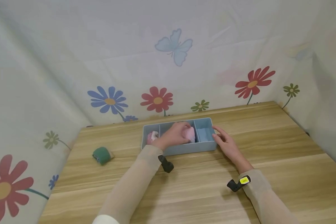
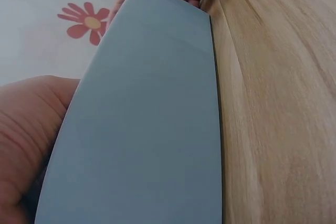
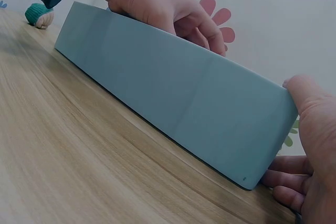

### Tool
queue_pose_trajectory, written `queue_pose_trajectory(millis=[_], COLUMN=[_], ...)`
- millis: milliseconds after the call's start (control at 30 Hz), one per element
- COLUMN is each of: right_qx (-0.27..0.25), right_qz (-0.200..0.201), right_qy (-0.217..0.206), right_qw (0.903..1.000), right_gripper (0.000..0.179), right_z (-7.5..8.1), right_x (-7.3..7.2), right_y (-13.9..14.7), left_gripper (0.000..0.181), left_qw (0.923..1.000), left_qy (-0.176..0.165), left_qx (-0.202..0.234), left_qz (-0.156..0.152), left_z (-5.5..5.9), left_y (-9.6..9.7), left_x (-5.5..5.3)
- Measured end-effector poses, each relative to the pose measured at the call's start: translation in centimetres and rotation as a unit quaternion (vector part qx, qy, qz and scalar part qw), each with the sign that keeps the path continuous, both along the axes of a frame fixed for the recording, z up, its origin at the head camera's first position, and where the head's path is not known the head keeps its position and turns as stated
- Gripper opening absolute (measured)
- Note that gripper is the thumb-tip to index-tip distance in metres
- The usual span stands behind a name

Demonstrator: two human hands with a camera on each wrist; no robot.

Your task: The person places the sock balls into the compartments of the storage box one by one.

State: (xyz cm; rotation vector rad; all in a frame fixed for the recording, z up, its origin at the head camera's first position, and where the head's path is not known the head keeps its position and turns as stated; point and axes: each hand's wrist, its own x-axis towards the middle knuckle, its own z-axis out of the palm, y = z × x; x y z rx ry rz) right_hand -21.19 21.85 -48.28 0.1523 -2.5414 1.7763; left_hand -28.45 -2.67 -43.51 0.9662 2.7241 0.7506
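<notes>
A long grey-blue divided box [image 1: 190, 150] stands on the wooden table. My left hand [image 1: 173, 135] reaches over its front wall into the middle compartment, fingers and thumb curled round a rolled-up pink sock [image 1: 191, 134] at that compartment's right end. In the left compartment lies a pink-and-white rolled sock [image 1: 153, 136], partly covered by the left wrist. At the box's right end, my right hand [image 1: 226, 145] touches the outside, with its thumb [image 3: 304, 90] by the top corner and fingers low along the end wall. The right compartment shows a bare blue floor.
A green rolled sock [image 1: 102, 155] with a beige part lies on the table [image 1: 190, 186] left of the box. Behind the table hangs a pale cloth [image 1: 123, 62] printed with flowers and a butterfly. Each wrist wears a small black camera [image 1: 166, 164].
</notes>
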Motion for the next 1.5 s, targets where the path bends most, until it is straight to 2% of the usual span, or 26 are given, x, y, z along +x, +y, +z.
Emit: queue_pose_trajectory(millis=[200,433,600,867,967,1133,1333,1500], right_qx=[0.001,-0.004,-0.005,-0.008,-0.009,-0.005,0.004,0.002], right_qz=[-0.001,0.002,-0.001,0.002,0.003,0.002,0.003,0.002], right_qy=[-0.002,-0.001,-0.003,-0.011,-0.011,-0.01,-0.014,-0.012], right_qw=[1.0,1.0,1.0,0.9999,0.9999,0.9999,0.9999,0.9999], right_gripper=[0.05,0.05,0.05,0.052,0.052,0.052,0.054,0.054], right_z=[0.1,0.0,0.0,0.3,0.5,0.5,0.2,0.2], right_x=[0.1,-0.3,-0.2,-0.2,0.0,0.2,0.2,0.1], right_y=[-0.2,-0.1,-0.1,-0.2,-0.4,-0.3,-0.2,-0.2], left_gripper=[0.057,0.063,0.069,0.065,0.064,0.062,0.059,0.06], left_qw=[0.9999,0.9984,0.998,0.9974,0.9965,0.9958,0.995,0.9945], left_qy=[-0.007,0.002,-0.008,0.028,0.027,0.016,0.018,0.011], left_qx=[0.008,0.056,0.063,0.067,0.079,0.086,0.091,0.087], left_qz=[0.001,-0.007,0.004,0.002,0.003,0.027,0.036,0.057], left_z=[0.0,1.0,1.8,2.4,2.7,3.1,3.4,3.9], left_y=[-0.3,-0.7,-1.4,-2.7,-3.3,-4.4,-5.6,-6.4], left_x=[0.2,0.5,1.0,1.7,2.1,2.8,3.4,3.9])
